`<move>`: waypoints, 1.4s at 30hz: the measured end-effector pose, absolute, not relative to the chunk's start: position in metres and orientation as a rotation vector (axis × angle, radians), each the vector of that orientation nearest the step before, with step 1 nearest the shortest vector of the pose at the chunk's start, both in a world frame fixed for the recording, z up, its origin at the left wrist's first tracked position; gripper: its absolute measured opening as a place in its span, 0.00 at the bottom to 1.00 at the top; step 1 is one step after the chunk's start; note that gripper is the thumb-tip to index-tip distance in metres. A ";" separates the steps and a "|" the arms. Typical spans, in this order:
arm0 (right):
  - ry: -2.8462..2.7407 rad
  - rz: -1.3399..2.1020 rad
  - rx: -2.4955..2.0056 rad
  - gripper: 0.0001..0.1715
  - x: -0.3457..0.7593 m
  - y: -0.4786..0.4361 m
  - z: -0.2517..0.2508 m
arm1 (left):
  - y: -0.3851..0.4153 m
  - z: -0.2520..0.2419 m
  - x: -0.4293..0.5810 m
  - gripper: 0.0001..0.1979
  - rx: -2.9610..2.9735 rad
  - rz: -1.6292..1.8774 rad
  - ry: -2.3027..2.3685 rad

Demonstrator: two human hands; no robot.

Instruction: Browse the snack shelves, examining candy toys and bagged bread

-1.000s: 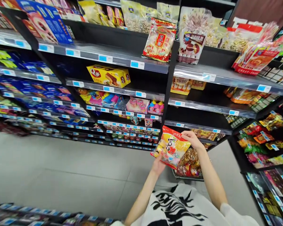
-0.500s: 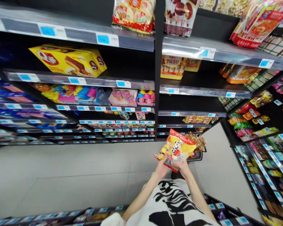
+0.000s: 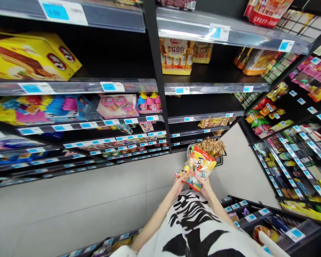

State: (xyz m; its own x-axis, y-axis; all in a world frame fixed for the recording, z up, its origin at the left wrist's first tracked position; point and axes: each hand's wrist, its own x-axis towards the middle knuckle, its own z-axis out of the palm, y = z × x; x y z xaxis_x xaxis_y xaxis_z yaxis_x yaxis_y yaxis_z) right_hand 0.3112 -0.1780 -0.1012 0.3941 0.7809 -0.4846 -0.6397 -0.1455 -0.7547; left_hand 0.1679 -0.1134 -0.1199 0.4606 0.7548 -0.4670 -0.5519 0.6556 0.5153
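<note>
Between my hands is a red and yellow snack bag with dark printed lettering and a partly see-through lower side. My left hand grips its lower left edge, thumb on the front. My right hand pinches the lower right side. The fingers behind the bag are hidden. Just beyond the bag, on the floor, stands a dark basket, partly covered by the bag. Gold shiny wrapping bulges out of it.
Ahead are black shelves with blue price tags. They hold a yellow cake box, packaged bread and pink toys. More shelving stands on the right, and a low rack is close behind me. Grey tiled floor lies between.
The view has shifted and turned, so the shelves appear nearer and further left. The bag has tilted slightly, and more of the basket shows behind it. Both hands keep their hold.
</note>
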 end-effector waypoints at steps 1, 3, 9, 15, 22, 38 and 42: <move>-0.195 1.236 -1.193 0.34 0.313 -0.178 -0.100 | -0.112 -0.121 0.165 0.29 0.306 0.837 0.734; -0.254 1.233 -1.210 0.33 0.317 -0.177 -0.098 | -0.110 -0.121 0.163 0.34 0.293 0.856 0.765; -0.182 1.204 -1.294 0.27 0.328 -0.178 -0.103 | -0.115 -0.123 0.162 0.34 0.351 0.766 0.836; -0.064 1.169 -1.343 0.23 0.329 -0.179 -0.102 | -0.119 -0.125 0.163 0.36 0.362 0.738 0.812; -0.096 1.155 -1.359 0.23 0.331 -0.183 -0.100 | -0.121 -0.128 0.162 0.36 0.369 0.747 0.722; -0.038 1.146 -1.316 0.23 0.326 -0.179 -0.098 | -0.120 -0.123 0.159 0.36 0.381 0.752 0.743; -0.038 1.163 -1.316 0.24 0.325 -0.178 -0.095 | -0.119 -0.120 0.159 0.36 0.374 0.757 0.746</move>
